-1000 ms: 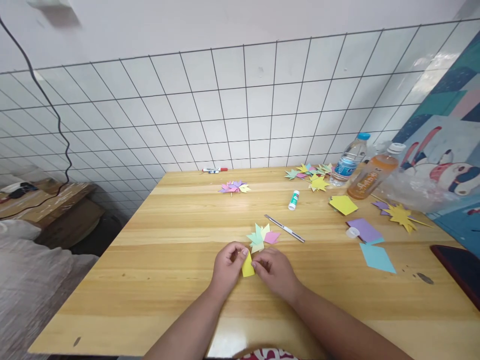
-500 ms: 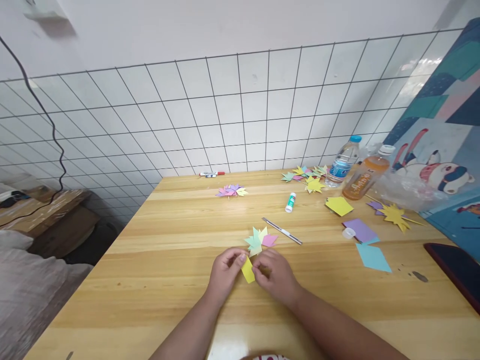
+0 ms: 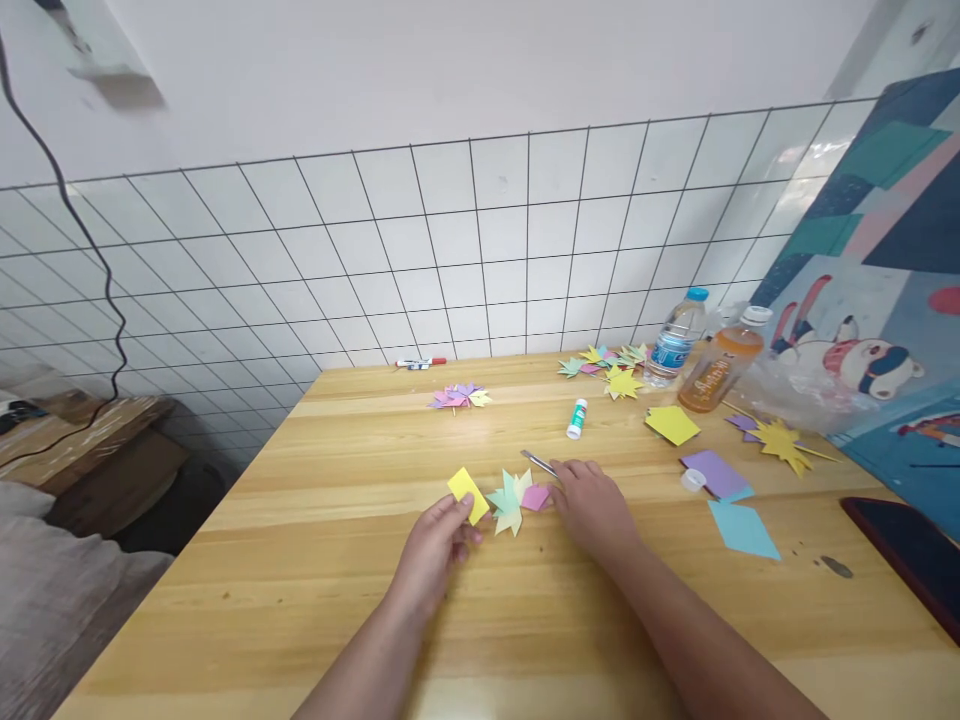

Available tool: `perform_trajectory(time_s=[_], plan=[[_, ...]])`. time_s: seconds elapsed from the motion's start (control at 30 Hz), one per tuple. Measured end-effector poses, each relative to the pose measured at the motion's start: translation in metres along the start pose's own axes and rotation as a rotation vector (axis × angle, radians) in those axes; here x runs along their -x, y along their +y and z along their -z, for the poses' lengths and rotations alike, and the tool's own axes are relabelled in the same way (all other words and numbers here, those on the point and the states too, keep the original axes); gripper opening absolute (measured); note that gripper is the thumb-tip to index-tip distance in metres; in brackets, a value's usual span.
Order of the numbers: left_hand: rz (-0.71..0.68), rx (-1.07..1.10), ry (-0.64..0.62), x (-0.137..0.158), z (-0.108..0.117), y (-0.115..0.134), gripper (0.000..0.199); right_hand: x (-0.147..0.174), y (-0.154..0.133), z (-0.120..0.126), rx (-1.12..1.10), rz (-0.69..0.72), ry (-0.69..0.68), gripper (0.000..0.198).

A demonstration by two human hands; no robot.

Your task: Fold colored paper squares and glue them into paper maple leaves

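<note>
My left hand (image 3: 435,550) pinches a small folded piece of yellow paper (image 3: 469,496) between thumb and fingers, held up just above the table. To its right lie several folded paper pieces (image 3: 510,500) in mint green, pale yellow and pink, fanned out like petals. My right hand (image 3: 596,508) is down on the table with its fingers closed over the handle of a slim craft knife (image 3: 538,462). The knife's blade end sticks out to the upper left; the handle is hidden under the hand.
Beyond my hands are a glue stick (image 3: 577,419), a paper cluster (image 3: 459,397) and markers (image 3: 421,363). At right lie yellow paper (image 3: 673,425), purple paper (image 3: 716,473), blue paper (image 3: 744,529), a white cap (image 3: 693,481) and a phone-like dark slab (image 3: 904,560). Two bottles (image 3: 671,345) stand behind.
My right hand has left the yellow paper and moved right and forward onto the craft knife. My left hand has lifted the yellow paper to the left, away from the paper petals.
</note>
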State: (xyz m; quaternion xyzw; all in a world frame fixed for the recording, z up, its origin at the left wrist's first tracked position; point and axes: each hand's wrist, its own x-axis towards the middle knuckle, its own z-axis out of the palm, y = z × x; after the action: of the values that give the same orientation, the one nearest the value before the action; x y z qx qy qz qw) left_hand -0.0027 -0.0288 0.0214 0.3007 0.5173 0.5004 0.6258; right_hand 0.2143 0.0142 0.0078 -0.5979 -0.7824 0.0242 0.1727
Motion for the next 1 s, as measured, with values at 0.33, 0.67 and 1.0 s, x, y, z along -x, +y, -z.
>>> perform_trajectory(time_s=[0.33, 0.67, 1.0], plan=[[0.026, 0.472, 0.092, -0.025, 0.002, -0.022, 0.004, 0.0, 0.02, -0.01, 0.072, -0.187, 0.035, 0.018], [-0.102, 0.623, 0.149, -0.029, 0.001, -0.026, 0.005, 0.021, -0.014, -0.002, -0.021, 0.46, 0.183, 0.039], [-0.159, 0.505, 0.154, -0.023, -0.005, -0.025, 0.019, 0.025, -0.024, 0.0, 0.038, 0.518, 0.281, 0.043]])
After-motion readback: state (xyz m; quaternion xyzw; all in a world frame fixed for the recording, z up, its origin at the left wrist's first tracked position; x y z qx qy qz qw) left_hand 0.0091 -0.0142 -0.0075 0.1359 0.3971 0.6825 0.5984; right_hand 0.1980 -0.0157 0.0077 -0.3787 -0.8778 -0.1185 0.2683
